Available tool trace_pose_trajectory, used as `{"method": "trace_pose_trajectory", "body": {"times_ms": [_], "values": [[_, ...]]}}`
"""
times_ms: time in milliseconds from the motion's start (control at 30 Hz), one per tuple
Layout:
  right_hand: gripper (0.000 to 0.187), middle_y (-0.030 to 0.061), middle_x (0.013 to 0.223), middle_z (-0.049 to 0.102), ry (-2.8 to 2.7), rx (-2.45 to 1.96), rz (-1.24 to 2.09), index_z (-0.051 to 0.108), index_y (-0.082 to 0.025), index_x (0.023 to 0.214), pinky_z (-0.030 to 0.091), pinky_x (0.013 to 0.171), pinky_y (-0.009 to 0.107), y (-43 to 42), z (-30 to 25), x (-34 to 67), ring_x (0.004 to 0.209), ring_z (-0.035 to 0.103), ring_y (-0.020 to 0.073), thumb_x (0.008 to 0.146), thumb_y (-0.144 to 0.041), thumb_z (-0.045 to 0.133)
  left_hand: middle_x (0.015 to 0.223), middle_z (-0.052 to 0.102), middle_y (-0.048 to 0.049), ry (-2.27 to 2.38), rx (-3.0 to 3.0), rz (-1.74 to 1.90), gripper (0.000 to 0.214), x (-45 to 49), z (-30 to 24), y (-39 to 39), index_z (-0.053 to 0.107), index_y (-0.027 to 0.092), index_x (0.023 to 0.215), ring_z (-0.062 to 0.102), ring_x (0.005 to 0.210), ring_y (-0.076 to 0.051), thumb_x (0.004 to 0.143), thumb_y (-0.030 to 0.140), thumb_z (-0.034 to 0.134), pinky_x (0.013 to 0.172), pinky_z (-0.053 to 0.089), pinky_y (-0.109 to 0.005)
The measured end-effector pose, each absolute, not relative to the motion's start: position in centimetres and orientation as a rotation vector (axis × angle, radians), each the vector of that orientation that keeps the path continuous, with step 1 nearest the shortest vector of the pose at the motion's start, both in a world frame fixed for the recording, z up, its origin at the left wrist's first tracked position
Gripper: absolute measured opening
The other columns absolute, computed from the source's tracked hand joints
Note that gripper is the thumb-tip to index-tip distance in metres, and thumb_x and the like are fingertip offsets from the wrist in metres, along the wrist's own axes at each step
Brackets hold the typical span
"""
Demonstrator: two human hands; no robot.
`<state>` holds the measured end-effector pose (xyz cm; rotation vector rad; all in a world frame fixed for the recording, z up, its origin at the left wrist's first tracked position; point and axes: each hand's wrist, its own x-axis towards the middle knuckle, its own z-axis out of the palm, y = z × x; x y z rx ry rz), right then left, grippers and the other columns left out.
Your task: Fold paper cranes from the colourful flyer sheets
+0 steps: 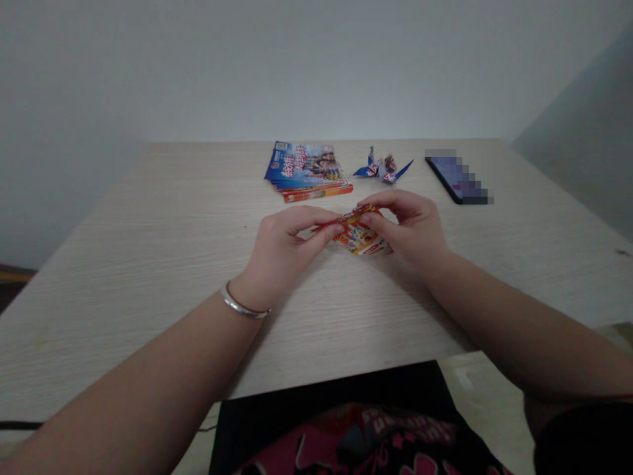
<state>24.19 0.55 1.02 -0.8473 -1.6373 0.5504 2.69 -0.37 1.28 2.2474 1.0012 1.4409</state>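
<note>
**Orange printed paper (363, 237) pinched from both sides, centre frame**

Right in the middle of the frame: a small, apparently folded piece, printed in orange, yellow and white. Grasped at its left end by the left hand (289, 244), between thumb and forefinger; grasped at its upper right by the right hand (415, 224), with thumb laid over the print and fingers along the top edge. Both grips closed on paper, and fairly delicate by the look of it.

Probably a fold to be set along that top edge, so: line up the layers first, steady one end, then run a thumb along the crease with even pressure. Gentle at the narrow left tip; liable to crumple or skew under too hard a pinch.

Moving outward now! Silver bracelet (242, 308) on the left wrist. Above the fingers, upper centre, a fanned stack of blue and orange leaflets (309, 173); just right of it, a blue-and-red paper crane (382, 169). Farther right, a dark phone (457, 179), lying flat, with a pixelated screen. All on a pale wood-grain table (138, 264), below a grey wall (316, 66). Bottom centre, dark clothing (366, 432) with pink print.
</note>
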Motion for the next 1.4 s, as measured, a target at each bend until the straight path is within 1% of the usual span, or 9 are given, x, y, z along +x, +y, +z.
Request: {"method": "trace_pose_trajectory", "body": {"times_ms": [533, 667, 767, 933, 1133, 1400], "values": [[0.008, -0.0009, 0.09, 0.08, -1.763, -0.798, 0.491, 0.082, -0.029, 0.09, 0.059, 0.082, 0.035, 0.28, 1.25, 24.32, 0.085, 0.073, 0.0168, 0.085, -0.024, 0.079, 0.09, 0.081, -0.0018, 0.952, 2.314, 1.415, 0.005, 2.61, 1.53, -0.36, 0.077, 0.021, 0.091, 0.075, 0.084, -0.016, 0.092, 0.019, 0.072, 0.08, 0.06, -0.029], [0.005, -0.0005, 0.088, 0.079, -1.768, -0.784, 0.484, 0.081, -0.027, 0.088, 0.057, 0.08, 0.034, 0.19, 1.42, 24.28, 0.083, 0.071, 0.0164, 0.086, -0.024, 0.078, 0.09, 0.081, -0.0015, 0.934, 2.312, 1.412, 0.005, 2.57, 1.54, -0.44, 0.077, 0.021, 0.091, 0.075, 0.084, -0.016, 0.092, 0.02, 0.072, 0.081, 0.06, -0.029], [0.002, -0.0003, 0.086, 0.078, -1.796, -0.779, 0.483, 0.079, -0.026, 0.087, 0.055, 0.081, 0.035, 0.18, 1.56, 24.31, 0.082, 0.071, 0.0165, 0.087, -0.027, 0.078, 0.092, 0.081, -0.0013, 0.937, 2.308, 1.404, 0.005, 2.56, 1.49, -0.42, 0.077, 0.021, 0.091, 0.075, 0.085, -0.016, 0.092, 0.021, 0.072, 0.082, 0.06, -0.03], [0.007, -0.0004, 0.086, 0.078, -1.784, -0.775, 0.476, 0.078, -0.026, 0.086, 0.055, 0.081, 0.035, 0.34, 1.31, 24.34, 0.083, 0.071, 0.0165, 0.088, -0.033, 0.077, 0.089, 0.081, -0.0013, 0.927, 2.306, 1.407, 0.005, 2.54, 1.49, -0.36, 0.077, 0.022, 0.09, 0.075, 0.083, -0.016, 0.091, 0.02, 0.072, 0.08, 0.059, -0.029], [0.012, 0.0002, 0.088, 0.077, -1.756, -0.805, 0.515, 0.076, -0.027, 0.088, 0.056, 0.083, 0.036, 0.08, 1.42, 24.2, 0.085, 0.07, 0.0174, 0.091, -0.039, 0.074, 0.09, 0.081, -0.0014, 0.985, 2.297, 1.353, 0.007, 2.63, 1.62, -0.49, 0.077, 0.023, 0.089, 0.075, 0.083, -0.017, 0.091, 0.022, 0.07, 0.081, 0.06, -0.031], [0.015, 0.0, 0.084, 0.073, -1.724, -0.845, 0.553, 0.07, -0.025, 0.085, 0.055, 0.083, 0.037, -0.08, 1.67, 23.93, 0.083, 0.068, 0.0175, 0.091, -0.039, 0.072, 0.089, 0.08, -0.0016, 0.948, 2.303, 1.34, 0.008, 2.73, 1.74, -0.57, 0.077, 0.022, 0.089, 0.074, 0.081, -0.016, 0.092, 0.022, 0.07, 0.079, 0.059, -0.03]]}}
